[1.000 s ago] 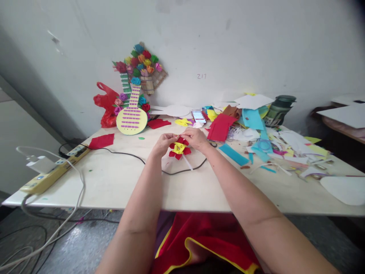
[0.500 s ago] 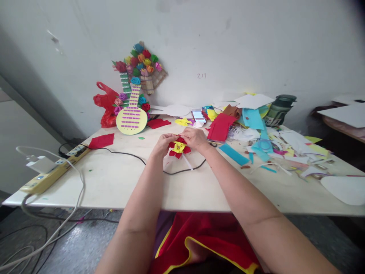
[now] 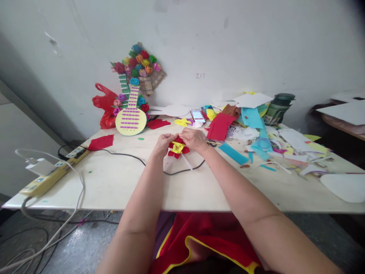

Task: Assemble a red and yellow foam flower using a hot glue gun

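Observation:
Between my hands is a paper flower (image 3: pixel 178 147) with red outer petals and a yellow middle. My left hand (image 3: pixel 165 143) pinches its far left edge, fingers closed on a red petal. From the other side my right hand (image 3: pixel 193 139) pinches the far edge too, its fingertips close to the left ones. Exactly what lies between the fingertips is partly hidden. A white strip (image 3: pixel 187 161) reaches from under the flower toward me, over a black cable (image 3: pixel 173 173) on the table.
A yellow power strip (image 3: pixel 54 172) lies at the left. Behind stand a yellow paper guitar (image 3: pixel 131 122) and a paper bouquet (image 3: pixel 142 62). Red paper (image 3: pixel 221 126), a blue strip (image 3: pixel 234 153) and scraps spread across the right, with a green bottle (image 3: pixel 278 109) at the back.
The view has shifted slightly. Both hands still pinch the flower's far edge, with only small finger movement.

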Motion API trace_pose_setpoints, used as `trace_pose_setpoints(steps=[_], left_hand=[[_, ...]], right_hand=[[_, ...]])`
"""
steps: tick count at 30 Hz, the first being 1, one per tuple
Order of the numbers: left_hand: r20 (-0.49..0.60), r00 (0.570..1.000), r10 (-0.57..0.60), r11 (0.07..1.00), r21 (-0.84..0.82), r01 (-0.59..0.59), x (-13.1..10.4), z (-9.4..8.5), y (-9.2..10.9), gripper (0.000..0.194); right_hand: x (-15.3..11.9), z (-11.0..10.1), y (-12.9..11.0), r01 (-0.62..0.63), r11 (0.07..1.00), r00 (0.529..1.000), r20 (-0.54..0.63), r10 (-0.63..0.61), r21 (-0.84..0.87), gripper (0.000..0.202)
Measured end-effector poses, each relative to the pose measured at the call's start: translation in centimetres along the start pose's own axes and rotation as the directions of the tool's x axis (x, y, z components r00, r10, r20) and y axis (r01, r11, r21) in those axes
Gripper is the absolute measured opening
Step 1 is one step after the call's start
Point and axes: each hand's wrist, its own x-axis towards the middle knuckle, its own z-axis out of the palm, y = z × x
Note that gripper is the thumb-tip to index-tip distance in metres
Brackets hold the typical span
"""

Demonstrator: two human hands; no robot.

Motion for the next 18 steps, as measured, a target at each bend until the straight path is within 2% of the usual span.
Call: trace_pose_setpoints(steps=[7, 13, 18], left_hand=[[0.009, 0.999, 0.034, 0.997, 0.072, -0.034, 0.0, -0.2, -0.1, 0.032], [0.009, 0.999, 0.046, 0.991, 0.125, -0.047, 0.0, -0.1, 0.0, 0.03], [0.004, 1.0, 0.03, 0.988, 0.149, -0.03, 0.0, -0.1, 0.1, 0.028]], right_hand=[[0.2, 1.0, 0.6, -0.116, 0.969, 0.991, -0.044, 0.129, 0.219, 0.02], [0.3, 1.1, 1.4, -0.18, 0.819, 0.978, 0.007, 0.211, 0.545, 0.015], [0.3, 1.6, 2.7, -0.182, 0.735, 0.98, 0.057, 0.191, 0.654, 0.016]])
